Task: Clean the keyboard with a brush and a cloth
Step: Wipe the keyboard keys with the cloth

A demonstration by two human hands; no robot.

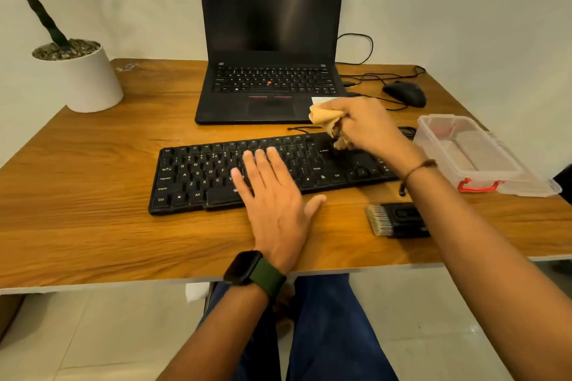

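Wooden table, black keyboard near its front edge. Left hand lies flat on the keys; right hand scrunches a tan cloth over the keyboard's right end. Brush lies just right of the left hand.

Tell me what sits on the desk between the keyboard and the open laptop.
In the head view, only a thin black cable crosses bare desk between the keyboard and laptop.
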